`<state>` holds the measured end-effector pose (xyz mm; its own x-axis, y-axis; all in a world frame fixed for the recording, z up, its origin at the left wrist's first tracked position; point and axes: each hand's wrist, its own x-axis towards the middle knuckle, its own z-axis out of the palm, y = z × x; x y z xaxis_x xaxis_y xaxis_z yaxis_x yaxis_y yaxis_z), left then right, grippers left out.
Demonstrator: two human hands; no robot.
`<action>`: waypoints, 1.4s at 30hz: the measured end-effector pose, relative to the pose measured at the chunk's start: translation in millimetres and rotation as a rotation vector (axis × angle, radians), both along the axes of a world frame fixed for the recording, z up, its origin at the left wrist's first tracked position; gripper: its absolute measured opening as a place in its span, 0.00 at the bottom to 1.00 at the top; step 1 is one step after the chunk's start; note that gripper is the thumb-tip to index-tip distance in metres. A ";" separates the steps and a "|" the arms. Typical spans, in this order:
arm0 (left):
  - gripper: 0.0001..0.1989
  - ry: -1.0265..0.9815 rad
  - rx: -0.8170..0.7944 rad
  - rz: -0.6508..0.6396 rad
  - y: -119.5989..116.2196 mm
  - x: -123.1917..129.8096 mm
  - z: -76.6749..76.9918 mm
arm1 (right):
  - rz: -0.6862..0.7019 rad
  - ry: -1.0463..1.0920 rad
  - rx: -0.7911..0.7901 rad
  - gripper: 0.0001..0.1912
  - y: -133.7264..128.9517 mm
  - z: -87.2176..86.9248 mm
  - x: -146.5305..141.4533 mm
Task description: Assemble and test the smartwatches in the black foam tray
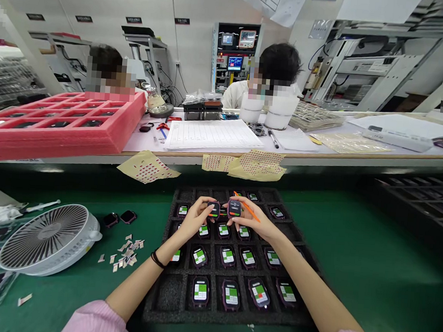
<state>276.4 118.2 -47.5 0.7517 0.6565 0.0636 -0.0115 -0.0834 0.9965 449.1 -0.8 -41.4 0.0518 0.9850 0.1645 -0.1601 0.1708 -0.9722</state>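
Narrow fingertip pinch: left hand (196, 219) on small dark watch-like device (214, 211), right hand (251, 220) on second dark watch-like device (234, 208) and thin orange stick (252, 213). Both over black foam tray (169, 293). Light, stiff, glossy-screened; safest by the edges.

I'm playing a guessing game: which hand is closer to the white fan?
Left. The left hand is nearer, right of the fan in view; the right hand lies farther right.

green mat (352, 258) offers passage right of the foam tray (157, 294); a fan (43, 239) seems to block left
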 end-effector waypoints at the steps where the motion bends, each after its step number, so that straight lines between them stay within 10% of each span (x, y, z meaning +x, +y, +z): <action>1: 0.19 -0.004 -0.011 0.009 -0.1 0.2 1.2 | -0.002 0.023 0.004 0.26 -0.5 0.6 0.4; 9: 0.32 -0.140 -0.276 -0.305 3.3 -20.8 37.8 | -0.040 0.120 0.032 0.26 -1.1 2.1 4.1; 14: 0.32 -0.184 -0.217 -0.262 1.2 -34.8 56.7 | -0.020 0.074 -0.011 0.22 3.1 -2.0 0.0; 21: 0.26 -0.033 0.016 -0.154 0.9 -26.8 48.3 | -0.009 0.018 -0.022 0.21 7.6 -12.0 -0.9; 42: 0.24 -0.052 0.027 -0.023 1.7 -15.6 34.6 | -0.107 -0.064 -0.049 0.16 8.1 -13.7 -3.9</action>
<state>260.8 119.9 -12.9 0.7616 0.6368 0.1203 -0.0652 -0.1093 0.9919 445.2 7.3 -55.1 0.1479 0.9814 0.1223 -0.0805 0.1352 -0.9875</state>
